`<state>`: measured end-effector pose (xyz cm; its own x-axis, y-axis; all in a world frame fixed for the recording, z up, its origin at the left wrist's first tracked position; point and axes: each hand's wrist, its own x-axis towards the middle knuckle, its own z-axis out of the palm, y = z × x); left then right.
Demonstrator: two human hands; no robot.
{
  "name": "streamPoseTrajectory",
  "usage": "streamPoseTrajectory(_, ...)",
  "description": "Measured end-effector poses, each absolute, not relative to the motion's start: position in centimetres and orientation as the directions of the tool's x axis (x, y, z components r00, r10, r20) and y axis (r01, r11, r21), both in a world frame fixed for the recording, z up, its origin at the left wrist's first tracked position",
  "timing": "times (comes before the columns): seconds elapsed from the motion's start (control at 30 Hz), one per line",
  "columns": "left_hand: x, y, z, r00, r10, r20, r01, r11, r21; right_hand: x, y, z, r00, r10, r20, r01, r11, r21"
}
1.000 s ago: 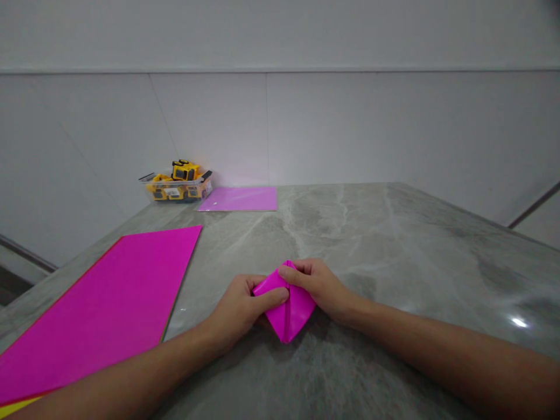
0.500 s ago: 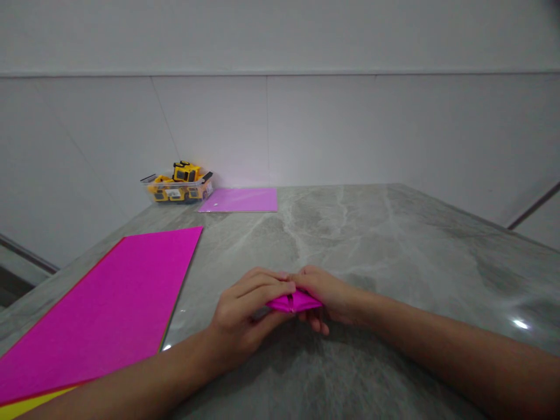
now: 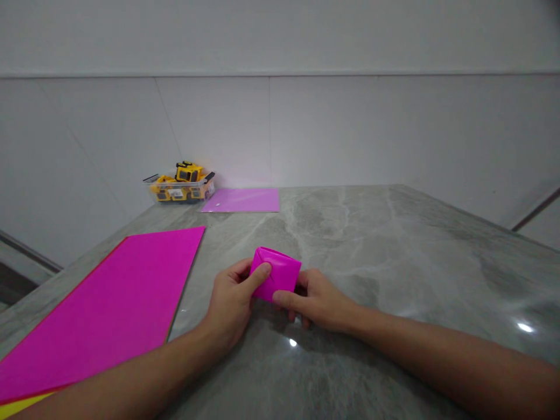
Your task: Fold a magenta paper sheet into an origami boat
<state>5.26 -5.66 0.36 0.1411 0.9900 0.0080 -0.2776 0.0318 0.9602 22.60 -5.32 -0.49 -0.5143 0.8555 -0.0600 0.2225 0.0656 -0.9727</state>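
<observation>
Between my two hands is a small folded pink paper [image 3: 283, 269], roughly square, tilted so that a broad face and an opening along its top edge show. My left hand [image 3: 234, 297] pinches its left side, the thumb lying across the front face and the fingers behind. At the lower right corner, my right hand [image 3: 321, 300] grips it with the thumb in front. Most of the right fingers are hidden behind the paper or below it. Both hands are just above the grey marbled table [image 3: 359, 256].
To the left lies a stack of large coloured sheets [image 3: 118, 309], pink on top with red and yellow edges showing. Toward the wall, a clear plastic box [image 3: 180, 192] holds yellow toy vehicles [image 3: 189, 172]. Beside it is a flat light-purple sheet [image 3: 245, 200].
The folded paper has been turned from nearly edge-on to showing its broad face, and raised slightly. My left thumb is now on its front, and my right thumb has shifted to the lower corner.
</observation>
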Motion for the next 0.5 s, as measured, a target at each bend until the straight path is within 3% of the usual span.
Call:
streamPoseTrajectory(0.1,5.4,-5.6,0.4,0.255,0.962,-0.095,-0.373,0.189,0.908,22.5,-5.7,-0.1,-0.566,0.82,-0.085,0.233,0.06,-0.971)
streamPoseTrajectory(0.27,5.2,-5.4,0.9,0.374,0.911,-0.176,-0.376,0.322,0.869,23.1,-5.7,0.2,-0.669,0.737,-0.092,0.15,0.013,-0.989)
streamPoseTrajectory(0.4,5.1,-5.5,1.1,0.413,0.899,-0.148,-0.342,0.304,0.889,23.9,-5.1,0.2,-0.68,0.718,-0.149,0.197,-0.018,-0.98)
streamPoseTrajectory(0.5,5.0,-5.6,0.7,0.342,0.934,-0.103,-0.319,0.218,0.922,24.3,-4.5,0.1,-0.649,0.744,-0.16,0.262,0.022,-0.965)
